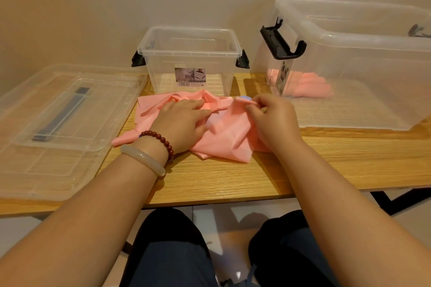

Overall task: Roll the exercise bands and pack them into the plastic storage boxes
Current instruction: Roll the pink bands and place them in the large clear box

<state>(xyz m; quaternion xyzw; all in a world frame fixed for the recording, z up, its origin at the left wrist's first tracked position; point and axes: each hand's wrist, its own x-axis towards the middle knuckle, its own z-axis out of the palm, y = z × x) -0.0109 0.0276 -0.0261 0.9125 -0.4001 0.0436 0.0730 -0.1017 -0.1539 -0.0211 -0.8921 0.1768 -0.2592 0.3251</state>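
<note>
A crumpled pink exercise band [224, 137] lies spread on the wooden table in front of me. My left hand [184, 121] rests flat on its middle, fingers straight, pressing it down. My right hand [270, 119] pinches the band's upper right edge between thumb and fingers. A small clear storage box [190, 41] with black latches stands open and empty behind the band. A large clear storage box [363, 37] stands open at the right, with rolled pink bands [307, 87] in its near left corner.
Two clear lids [60, 128] lie stacked at the left of the table [210, 182], overhanging its front edge. A wall rises right behind the boxes. My knees show below the table's front edge.
</note>
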